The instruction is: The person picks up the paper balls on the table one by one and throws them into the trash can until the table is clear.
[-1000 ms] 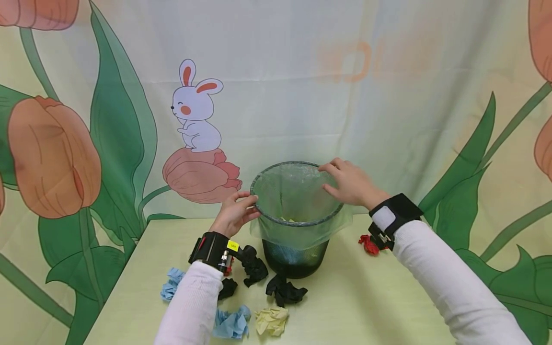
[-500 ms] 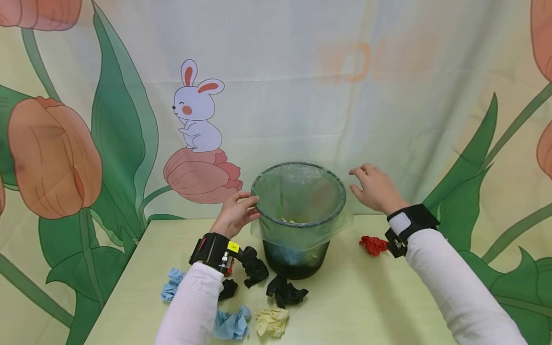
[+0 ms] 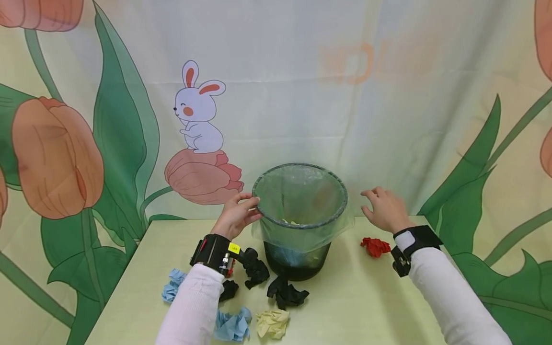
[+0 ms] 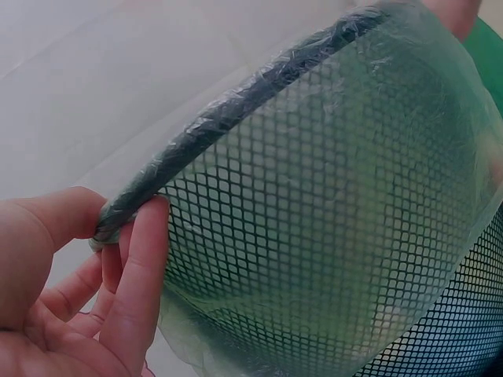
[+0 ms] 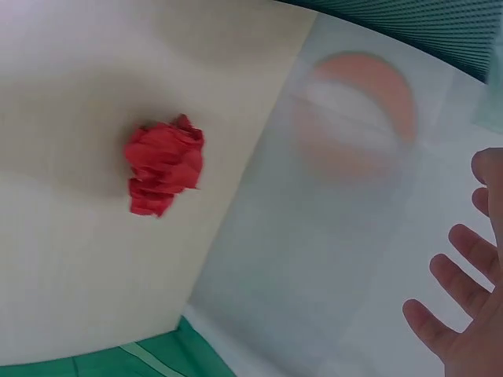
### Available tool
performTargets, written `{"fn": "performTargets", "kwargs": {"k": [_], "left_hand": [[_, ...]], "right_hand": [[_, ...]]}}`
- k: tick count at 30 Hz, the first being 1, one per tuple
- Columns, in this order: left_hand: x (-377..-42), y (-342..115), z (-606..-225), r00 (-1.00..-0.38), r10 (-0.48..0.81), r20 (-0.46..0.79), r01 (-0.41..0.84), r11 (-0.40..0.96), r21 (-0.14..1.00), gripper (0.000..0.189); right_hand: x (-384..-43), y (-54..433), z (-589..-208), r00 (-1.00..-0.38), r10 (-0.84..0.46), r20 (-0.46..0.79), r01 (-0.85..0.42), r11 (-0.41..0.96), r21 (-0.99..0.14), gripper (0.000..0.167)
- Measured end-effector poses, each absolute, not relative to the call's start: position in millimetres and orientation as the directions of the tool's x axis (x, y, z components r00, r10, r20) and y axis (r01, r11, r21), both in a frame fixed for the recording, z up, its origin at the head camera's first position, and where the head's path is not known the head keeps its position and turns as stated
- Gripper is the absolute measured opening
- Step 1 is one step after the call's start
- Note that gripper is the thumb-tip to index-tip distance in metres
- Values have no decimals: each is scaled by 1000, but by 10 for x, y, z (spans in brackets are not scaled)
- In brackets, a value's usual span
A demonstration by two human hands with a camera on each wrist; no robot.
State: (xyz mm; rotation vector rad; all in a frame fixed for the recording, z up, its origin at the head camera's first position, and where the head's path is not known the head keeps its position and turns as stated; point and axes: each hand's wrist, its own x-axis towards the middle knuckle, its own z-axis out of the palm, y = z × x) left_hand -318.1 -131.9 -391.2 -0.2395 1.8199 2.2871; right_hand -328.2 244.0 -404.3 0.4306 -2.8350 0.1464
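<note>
A black mesh wastebasket [image 3: 297,263] stands on the table, lined with a pale green translucent bin liner [image 3: 280,237] folded out over its rim. My left hand [image 3: 236,215] pinches the rim and liner at the left side; in the left wrist view its thumb lies on one side of the rim [image 4: 228,114] and fingers on the other. To the right of the basket, my right hand [image 3: 385,210] hovers apart from it, fingers loosely spread and holding nothing. Below that hand, a crumpled red paper ball [image 3: 375,247] lies on the table. Pale scraps show inside the basket.
In front of the basket lie black crumpled papers [image 3: 286,292], a yellow one [image 3: 272,323] and blue ones [image 3: 233,325]. Another red piece is partly hidden behind the left wrist camera. A printed curtain [image 3: 276,120] hangs behind the table [image 3: 345,311].
My right hand has let go of the basket's right rim and moved right, then down toward the red paper ball. My left hand keeps its place on the rim.
</note>
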Motion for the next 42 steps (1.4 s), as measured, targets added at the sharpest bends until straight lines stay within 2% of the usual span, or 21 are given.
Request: {"fn": "performTargets", "kwargs": {"k": [11, 23, 29, 37, 42], "left_hand": [[-3187, -1322, -3935, -963, 53, -263, -268, -213, 940, 38], [-3176, -1331, -3961, -968, 59, -242, -249, -203, 947, 39], [-3154, -1329, -3949, -969, 58, -242, -249, -206, 946, 38], [-3157, -1329, -3926, -972, 64, -228, -237, -209, 949, 39], [-3170, -1349, -3927, -974, 56, -222, -229, -215, 949, 38]], "right_hand": [[-3170, 2552, -4711, -956, -224, 189, -245, 965, -95, 54], [-3003, 2666, -5278, -973, -188, 135, -203, 973, -109, 55], [-2949, 2695, -5415, -976, -174, 134, -190, 975, -116, 54], [-2930, 2716, -5450, -992, -129, 11, -129, 982, -140, 57], [-2940, 2711, -5469, -993, -115, -4, -113, 981, -160, 55]]}}
